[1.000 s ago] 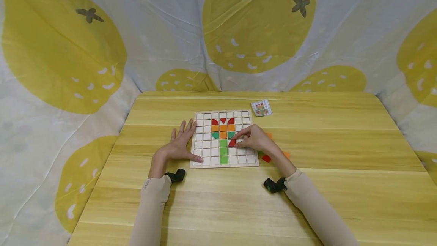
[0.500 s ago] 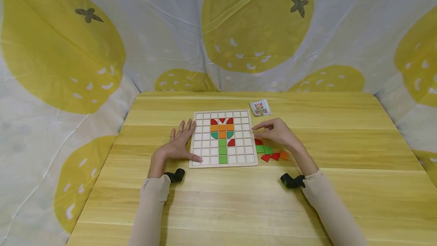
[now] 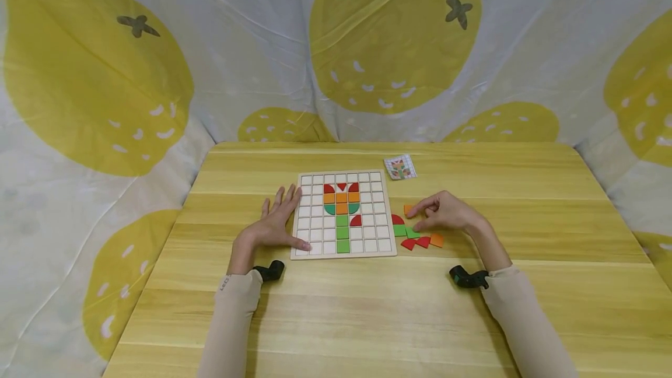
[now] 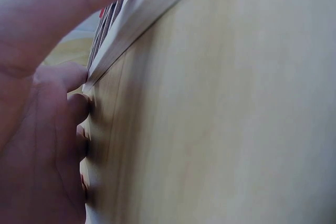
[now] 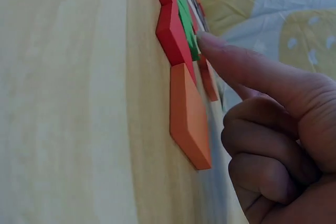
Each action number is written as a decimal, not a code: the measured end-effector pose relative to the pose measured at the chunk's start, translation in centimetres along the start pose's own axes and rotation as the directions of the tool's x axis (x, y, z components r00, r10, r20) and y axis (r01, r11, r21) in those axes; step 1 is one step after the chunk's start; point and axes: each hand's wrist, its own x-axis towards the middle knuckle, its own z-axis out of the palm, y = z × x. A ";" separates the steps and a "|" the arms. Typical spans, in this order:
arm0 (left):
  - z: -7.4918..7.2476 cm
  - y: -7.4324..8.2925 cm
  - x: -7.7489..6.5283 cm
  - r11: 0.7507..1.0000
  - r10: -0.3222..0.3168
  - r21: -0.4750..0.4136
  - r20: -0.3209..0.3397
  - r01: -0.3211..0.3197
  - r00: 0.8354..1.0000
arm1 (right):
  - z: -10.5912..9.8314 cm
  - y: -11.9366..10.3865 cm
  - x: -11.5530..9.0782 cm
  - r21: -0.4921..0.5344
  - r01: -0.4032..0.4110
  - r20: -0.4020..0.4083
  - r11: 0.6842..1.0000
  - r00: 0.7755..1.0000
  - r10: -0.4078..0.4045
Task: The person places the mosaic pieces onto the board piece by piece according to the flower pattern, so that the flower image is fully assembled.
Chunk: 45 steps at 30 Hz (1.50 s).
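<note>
A white grid board [image 3: 370,229] in a wooden frame lies on the table, bearing a tulip of colored tiles with a green stem [image 3: 343,232] and a red quarter-round tile [image 3: 356,220] beside that stem. My left hand [image 3: 273,223] spreads along the board's left side, thumb over the front left corner. To the right of the board, my right hand [image 3: 446,212] hovers over loose tiles, thumb and index finger apart and the other fingers folded. Its index fingertip is at an orange tile [image 3: 408,210]; its thumb is by a green tile [image 3: 413,232]. Nothing shows between them.
Two red tiles [image 3: 422,242] and an orange tile [image 5: 191,121] lie in front of the right hand. Against the board's right edge sit another red tile [image 3: 398,219] and a green one. A small pattern card [image 3: 401,167] rests behind the board. A lemon-print cloth hangs beyond the table.
My right hand has let go of the red quarter-round tile in the cell beside the stem and moved right to the loose tiles. The left hand has stayed in place.
</note>
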 end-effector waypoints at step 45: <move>0.0 0.1 -0.2 1.000 0.004 0.005 0.004 -0.004 1.000 | 1.6 -2.5 0.8 -0.057 0.036 -0.144 0.998 0.989 -0.044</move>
